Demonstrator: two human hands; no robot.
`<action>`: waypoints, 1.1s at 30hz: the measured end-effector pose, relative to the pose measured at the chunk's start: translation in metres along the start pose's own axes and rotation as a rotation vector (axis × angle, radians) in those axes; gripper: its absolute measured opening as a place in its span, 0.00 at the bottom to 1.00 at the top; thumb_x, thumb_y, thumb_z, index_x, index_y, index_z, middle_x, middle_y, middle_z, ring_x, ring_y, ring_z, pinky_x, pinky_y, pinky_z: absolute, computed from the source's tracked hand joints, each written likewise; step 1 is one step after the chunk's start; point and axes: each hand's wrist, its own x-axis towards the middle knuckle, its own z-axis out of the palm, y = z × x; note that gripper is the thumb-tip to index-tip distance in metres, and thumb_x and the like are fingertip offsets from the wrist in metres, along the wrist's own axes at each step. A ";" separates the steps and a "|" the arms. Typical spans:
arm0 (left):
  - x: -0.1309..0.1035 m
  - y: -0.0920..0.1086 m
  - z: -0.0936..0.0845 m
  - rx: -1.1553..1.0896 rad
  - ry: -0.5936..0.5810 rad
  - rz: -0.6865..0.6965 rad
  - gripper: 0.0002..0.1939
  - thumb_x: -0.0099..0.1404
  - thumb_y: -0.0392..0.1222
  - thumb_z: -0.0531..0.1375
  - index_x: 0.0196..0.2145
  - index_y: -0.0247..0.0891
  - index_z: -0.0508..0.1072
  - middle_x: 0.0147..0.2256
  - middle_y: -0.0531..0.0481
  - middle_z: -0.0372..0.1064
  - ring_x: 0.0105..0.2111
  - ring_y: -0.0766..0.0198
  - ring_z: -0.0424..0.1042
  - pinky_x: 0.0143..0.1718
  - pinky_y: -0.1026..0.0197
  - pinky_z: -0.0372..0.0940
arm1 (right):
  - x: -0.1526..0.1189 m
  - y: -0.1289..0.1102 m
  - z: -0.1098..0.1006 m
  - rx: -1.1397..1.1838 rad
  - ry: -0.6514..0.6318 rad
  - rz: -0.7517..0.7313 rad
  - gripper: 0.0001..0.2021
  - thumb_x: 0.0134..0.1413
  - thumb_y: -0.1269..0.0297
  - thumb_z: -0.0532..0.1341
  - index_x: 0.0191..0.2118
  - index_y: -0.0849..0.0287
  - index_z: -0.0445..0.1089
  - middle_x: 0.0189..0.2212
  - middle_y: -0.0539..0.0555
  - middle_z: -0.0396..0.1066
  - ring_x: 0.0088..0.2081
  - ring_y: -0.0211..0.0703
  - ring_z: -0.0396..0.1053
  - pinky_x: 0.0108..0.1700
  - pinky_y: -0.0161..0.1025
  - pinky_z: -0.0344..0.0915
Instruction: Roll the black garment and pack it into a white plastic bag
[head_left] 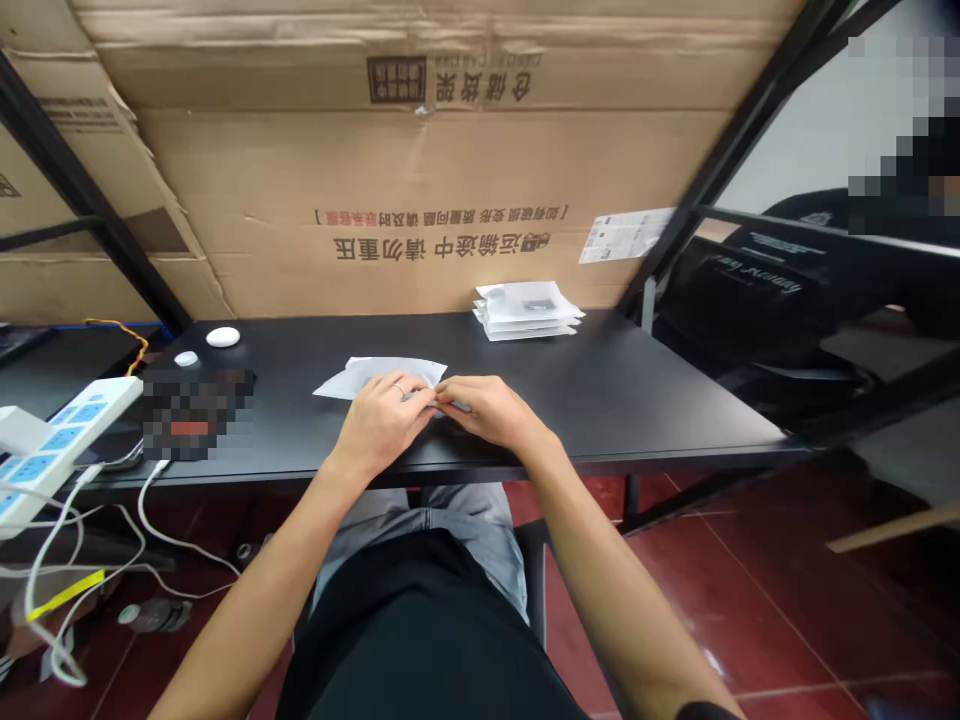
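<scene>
A thin white packet [356, 378], like a paper sheet or flat pouch, lies near the front edge of the black table [600, 400]. My left hand [382, 415], with a ring on one finger, rests over its right part, and its fingertips pinch the edge. From the right, my right hand [491, 408] meets it, thumb and fingers closed on the same edge. The fingertips of both hands touch or almost touch. Part of the packet is hidden beneath my hands. Farther back stands a stack of similar white packets [525, 318], the top one showing a grey patch.
A large cardboard sheet [420, 160] walls off the back between black metal posts. At left are a white power strip [82, 410] with cables, two white round objects [223, 338] and a blurred dark item. Another person [787, 260] sits beyond the right post.
</scene>
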 end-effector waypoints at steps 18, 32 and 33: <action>-0.007 -0.049 -0.034 0.148 -0.128 0.027 0.07 0.82 0.40 0.62 0.46 0.44 0.82 0.55 0.45 0.83 0.49 0.51 0.79 0.47 0.48 0.70 | -0.008 0.012 -0.019 0.031 0.081 0.045 0.11 0.78 0.64 0.62 0.41 0.53 0.80 0.46 0.58 0.87 0.45 0.49 0.85 0.50 0.42 0.78; -0.019 -0.076 -0.074 -0.072 -0.305 -0.243 0.11 0.78 0.55 0.66 0.51 0.50 0.83 0.54 0.52 0.82 0.46 0.56 0.82 0.45 0.55 0.71 | -0.022 0.025 -0.040 0.078 0.209 0.143 0.08 0.75 0.61 0.66 0.41 0.52 0.81 0.46 0.56 0.88 0.46 0.52 0.86 0.52 0.47 0.81; -0.018 -0.072 -0.071 -0.094 -0.299 -0.250 0.13 0.77 0.56 0.67 0.52 0.50 0.83 0.54 0.52 0.82 0.45 0.56 0.81 0.44 0.55 0.71 | -0.021 0.024 -0.039 0.087 0.212 0.144 0.08 0.75 0.61 0.66 0.41 0.52 0.82 0.46 0.56 0.88 0.46 0.53 0.86 0.53 0.48 0.81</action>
